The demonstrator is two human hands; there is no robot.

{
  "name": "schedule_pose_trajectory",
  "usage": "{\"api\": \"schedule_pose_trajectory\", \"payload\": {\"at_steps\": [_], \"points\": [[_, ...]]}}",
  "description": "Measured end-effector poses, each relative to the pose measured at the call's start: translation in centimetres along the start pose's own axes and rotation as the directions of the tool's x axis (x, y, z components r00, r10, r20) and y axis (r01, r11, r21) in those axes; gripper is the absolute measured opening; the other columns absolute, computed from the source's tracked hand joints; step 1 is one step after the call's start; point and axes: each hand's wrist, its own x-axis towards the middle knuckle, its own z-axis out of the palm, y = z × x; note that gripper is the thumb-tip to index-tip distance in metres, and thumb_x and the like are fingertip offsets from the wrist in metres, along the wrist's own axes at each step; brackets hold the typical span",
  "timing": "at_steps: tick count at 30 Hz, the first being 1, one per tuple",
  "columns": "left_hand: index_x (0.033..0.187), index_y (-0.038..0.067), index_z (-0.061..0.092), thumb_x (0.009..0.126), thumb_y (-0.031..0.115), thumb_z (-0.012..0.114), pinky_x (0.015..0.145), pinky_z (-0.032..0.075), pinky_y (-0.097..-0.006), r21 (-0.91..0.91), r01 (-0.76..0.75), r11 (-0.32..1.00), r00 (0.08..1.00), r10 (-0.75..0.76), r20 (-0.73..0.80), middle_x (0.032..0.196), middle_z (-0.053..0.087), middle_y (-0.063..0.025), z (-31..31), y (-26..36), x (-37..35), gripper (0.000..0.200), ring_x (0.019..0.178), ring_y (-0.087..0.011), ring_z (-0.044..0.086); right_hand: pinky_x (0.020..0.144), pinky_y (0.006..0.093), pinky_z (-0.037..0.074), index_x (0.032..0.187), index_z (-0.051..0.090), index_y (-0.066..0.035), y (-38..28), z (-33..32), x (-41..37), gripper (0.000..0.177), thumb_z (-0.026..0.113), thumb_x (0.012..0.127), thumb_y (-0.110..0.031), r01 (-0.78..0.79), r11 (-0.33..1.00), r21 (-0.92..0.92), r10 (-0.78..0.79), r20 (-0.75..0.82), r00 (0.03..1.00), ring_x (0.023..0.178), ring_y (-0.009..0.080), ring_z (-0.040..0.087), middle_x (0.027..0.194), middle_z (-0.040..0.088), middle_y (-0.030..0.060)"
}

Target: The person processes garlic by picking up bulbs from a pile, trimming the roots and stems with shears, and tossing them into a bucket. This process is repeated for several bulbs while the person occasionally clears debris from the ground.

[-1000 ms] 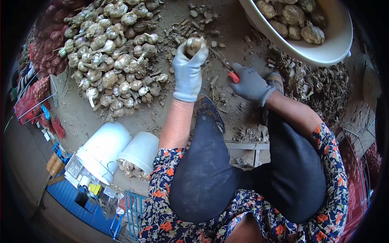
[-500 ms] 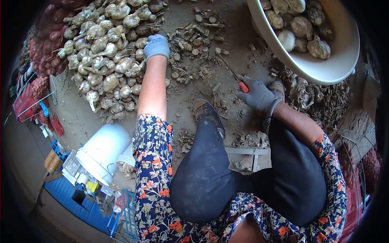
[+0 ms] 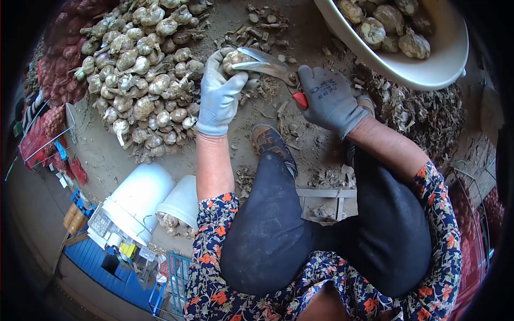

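Observation:
A garlic bulb point(image 3: 230, 61) is gripped in the gloved fingers of my left hand point(image 3: 220, 96), just right of a big heap of garlic point(image 3: 143, 107). My right hand point(image 3: 333, 99), in a grey glove, is closed round the red handles of a pair of pruning shears point(image 3: 270, 65). The blades are spread apart and reach left to the bulb, overlapping it in this view. Most of the handles is hidden inside my right palm.
Top right stands a large pale basin point(image 3: 391, 75) with several bulbs. Below it lies a pile of dry trimmings point(image 3: 423, 115). White buckets point(image 3: 142, 195) stand lower left, near red mesh sacks point(image 3: 67, 69). Cut stems point(image 3: 254, 35) litter the ground ahead.
My left hand has come back from the heap's edge with a garlic bulb. My right hand has risen and swung the shears up to it, their blades now spread.

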Motion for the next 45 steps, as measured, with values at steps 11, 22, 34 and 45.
{"api": "schedule_pose_trajectory", "payload": {"at_steps": [11, 22, 34, 45], "points": [[0.118, -0.002, 0.054, 0.073, -0.002, 0.071, 0.077, 0.049, -0.0213, 0.519, -0.114, 0.847, 0.993, 0.110, 0.039, 0.103, 0.063, -0.0044, -0.6, 0.1, -1.1, 0.048, 0.089, -0.0078, 0.058, 0.068, 0.0459, 0.051, 0.106, 0.047, -0.001, -0.4, -0.1, -1.0, 0.045, 0.058, 0.087, -0.039, 0.077, 0.989, -0.127, -0.066, 0.090, 0.994, 0.075, 0.0325, 0.065, 0.084, 0.061, 0.0167], [0.123, -0.004, 0.053, 0.076, 0.002, 0.074, 0.083, 0.050, -0.0225, 0.401, 0.042, 0.915, 0.990, 0.014, -0.137, 0.106, 0.063, -0.0047, -0.4, -1.0, -0.7, 0.052, 0.093, -0.0096, 0.060, 0.072, 0.0471, 0.050, 0.101, 0.046, -0.002, 1.5, 1.8, -1.4, 0.037, 0.056, 0.088, -0.035, -0.070, 0.978, 0.197, 0.048, 0.113, 0.992, 0.080, 0.0364, 0.066, 0.084, 0.065, 0.0196], [0.120, -0.004, 0.056, 0.073, 0.000, 0.075, 0.089, 0.047, -0.0251, 0.718, -0.231, 0.657, 0.960, 0.273, 0.058, 0.110, 0.060, -0.0057, 0.0, -2.8, -1.1, 0.051, 0.097, -0.0110, 0.059, 0.074, 0.0466, 0.050, 0.098, 0.048, 0.001, 1.5, 1.8, -0.5, 0.040, 0.056, 0.089, -0.037, -0.051, 0.985, 0.162, 0.015, 0.215, 0.977, 0.083, 0.0369, 0.066, 0.086, 0.064, 0.0244], [0.116, 0.006, 0.048, 0.080, 0.004, 0.067, 0.081, 0.053, -0.0355, -0.362, 0.086, 0.928, 0.996, -0.085, 0.019, 0.104, 0.060, -0.0090, 0.1, -3.2, -0.8, 0.041, 0.094, -0.0223, 0.063, 0.085, 0.0457, 0.046, 0.106, 0.049, 0.001, 2.0, 1.5, -2.4, 0.049, 0.056, 0.085, -0.044, -0.205, 0.785, 0.584, -0.019, 0.354, 0.935, 0.096, 0.0423, 0.060, 0.097, 0.061, 0.0281]]}}
